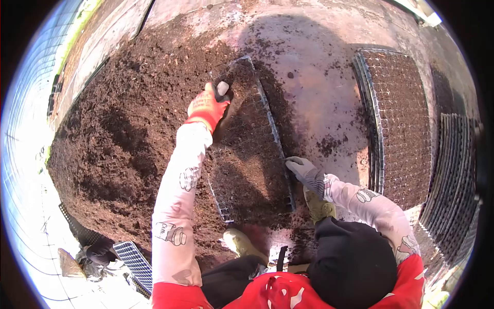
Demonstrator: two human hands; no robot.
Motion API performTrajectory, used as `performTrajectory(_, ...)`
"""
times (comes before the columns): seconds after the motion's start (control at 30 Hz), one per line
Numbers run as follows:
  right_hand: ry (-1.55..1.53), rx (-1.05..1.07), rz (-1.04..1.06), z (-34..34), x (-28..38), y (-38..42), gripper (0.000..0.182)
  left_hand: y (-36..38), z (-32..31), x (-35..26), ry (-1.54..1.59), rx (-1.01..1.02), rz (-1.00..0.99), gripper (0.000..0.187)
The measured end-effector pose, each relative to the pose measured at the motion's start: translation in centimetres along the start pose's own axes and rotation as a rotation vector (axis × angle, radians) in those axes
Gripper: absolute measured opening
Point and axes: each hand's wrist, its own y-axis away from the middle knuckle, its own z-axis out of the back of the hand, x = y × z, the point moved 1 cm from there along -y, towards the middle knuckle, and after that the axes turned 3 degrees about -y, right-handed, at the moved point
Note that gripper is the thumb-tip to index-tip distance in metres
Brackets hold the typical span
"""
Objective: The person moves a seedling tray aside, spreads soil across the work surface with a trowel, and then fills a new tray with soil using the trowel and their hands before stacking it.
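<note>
A seedling tray [272,123], its cells largely covered with dark soil, lies lengthwise in front of me. Over its upper left side, my left hand [208,105], in an orange glove, is closed around an object with a pale rounded end [223,88]; the rest of that object is hidden or too dark to make out. My right hand [304,170], in a grey glove, grips the tray's right rim, thumb and fingers together at the edge. Loose soil lies over the tray's left edge and hides part of it.
A large soil heap [113,123] spreads to the left. Stacked soil-filled trays [404,123] stand at right, beside a stack of dark trays [447,180]. A tray with bare cells [135,262] lies lower left. My boots [242,244] are close to the tray's near end.
</note>
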Motion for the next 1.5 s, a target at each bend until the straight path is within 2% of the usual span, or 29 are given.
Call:
performTrajectory(0.03, 0.040, 0.009, 0.020, 0.0, -0.4, -0.3, 0.033, -0.8, 0.4, -0.3, -0.209, 0.045, -0.016, 0.056)
performTrajectory(0.07, 0.082, 0.021, 0.037, 0.1, -0.6, -0.4, 0.034, -1.2, 1.3, -0.5, -0.271, 0.157, -0.014, 0.056)
performTrajectory(0.17, -0.013, 0.077, -0.055, 0.1, 0.5, 0.3, 0.036, -0.7, 3.4, 0.6, -0.381, 0.115, -0.030, 0.053)
performTrajectory(0.2, -0.021, 0.082, -0.065, -0.1, -0.1, 0.5, 0.036, -0.3, 3.7, 0.8, -0.483, 0.175, -0.021, 0.048)
performTrajectory(0.27, 0.177, 0.029, 0.019, 0.1, -0.1, -0.1, 0.036, 0.9, 4.0, 1.4, -0.440, 0.132, -0.037, 0.043)
performTrajectory(0.33, 0.144, 0.022, 0.029, 0.1, -0.1, -0.2, 0.036, 2.1, 3.4, 0.9, -0.312, 0.111, 0.051, 0.041)
performTrajectory(0.37, 0.116, 0.015, 0.034, 0.2, -0.1, -0.2, 0.035, 3.4, 1.8, 1.3, -0.136, 0.022, -0.139, 0.041)
performTrajectory(0.4, 0.120, 0.016, 0.030, 0.4, 0.2, 0.2, 0.035, 4.8, 0.0, 1.5, -0.148, -0.050, -0.276, 0.043)
performTrajectory(0.47, -0.077, -0.018, 0.006, 1.0, 1.3, 0.6, 0.036, 7.5, -4.6, 1.7, 0.039, -0.041, -0.386, 0.043)
performTrajectory(0.5, -0.078, -0.021, 0.007, 1.4, 0.8, -0.1, 0.036, 8.2, -7.3, 2.2, 0.012, -0.033, -0.427, 0.044)
performTrajectory(0.53, -0.068, -0.061, 0.109, 2.0, -0.1, -0.9, 0.037, 8.1, -9.9, 2.8, -0.015, -0.063, -0.520, 0.045)
performTrajectory(0.57, -0.055, -0.102, 0.207, 2.5, -0.7, -1.4, 0.037, 7.4, -9.9, 2.4, -0.055, -0.057, -0.505, 0.044)
performTrajectory(0.67, 0.083, -0.151, 0.185, 3.6, 0.4, -1.0, 0.037, 2.6, -7.9, 1.0, -0.108, -0.127, -0.510, 0.042)
performTrajectory(0.77, 0.052, -0.118, 0.156, 4.1, 1.1, -0.7, 0.034, -5.0, -5.3, 0.9, -0.165, -0.061, -0.268, 0.041)
performTrajectory(0.8, 0.080, -0.100, 0.161, 4.2, 1.2, -0.6, 0.034, -7.2, -4.4, 1.6, -0.168, -0.040, -0.175, 0.042)
performTrajectory(0.9, 0.009, -0.086, 0.119, 4.1, 2.0, -0.1, 0.032, -11.8, -2.3, 6.9, -0.075, -0.153, 0.012, 0.044)
performTrajectory(1.0, -0.151, -0.039, 0.088, 4.4, 1.7, 0.3, 0.030, -13.2, -1.6, 10.4, -0.096, -0.235, 0.073, 0.047)
performTrajectory(1.03, -0.155, -0.036, 0.077, 4.4, 1.7, 0.5, 0.030, -13.3, -2.2, 11.1, -0.023, -0.267, 0.033, 0.053)
performTrajectory(1.07, -0.146, -0.027, 0.029, 4.6, 1.8, 0.7, 0.031, -13.0, -3.1, 11.6, -0.025, -0.258, 0.048, 0.053)
performTrajectory(1.13, -0.128, 0.008, -0.032, 4.3, 2.4, 0.8, 0.032, -12.0, -4.7, 11.8, 0.004, -0.282, -0.157, 0.057)
performTrajectory(1.2, -0.137, 0.004, -0.044, 3.9, 2.6, 1.0, 0.031, -10.8, -5.7, 11.7, 0.171, -0.114, -0.209, 0.061)
performTrajectory(1.27, -0.255, 0.036, 0.005, 3.1, 1.7, 0.8, 0.030, -7.4, -6.6, 11.4, 0.193, -0.046, -0.248, 0.061)
performTrajectory(1.3, -0.268, 0.054, -0.069, 2.6, 2.0, 1.0, 0.030, -5.4, -7.6, 11.7, 0.129, -0.122, -0.274, 0.060)
performTrajectory(1.33, -0.279, 0.074, -0.142, 2.1, 1.9, 1.3, 0.030, -3.5, -8.6, 11.9, 0.152, -0.071, -0.287, 0.060)
performTrajectory(1.4, -0.280, 0.115, -0.115, 1.0, 0.9, 1.5, 0.029, 2.8, -8.4, 10.3, 0.183, -0.066, -0.331, 0.061)
performTrajectory(1.47, -0.135, 0.089, -0.015, 0.3, -0.7, 1.0, 0.028, 7.4, -10.4, 10.4, 0.231, -0.203, -0.477, 0.054)
performTrajectory(1.5, -0.166, 0.085, 0.009, 0.2, -1.1, 0.8, 0.027, 9.4, -11.1, 10.0, 0.221, -0.126, -0.452, 0.050)
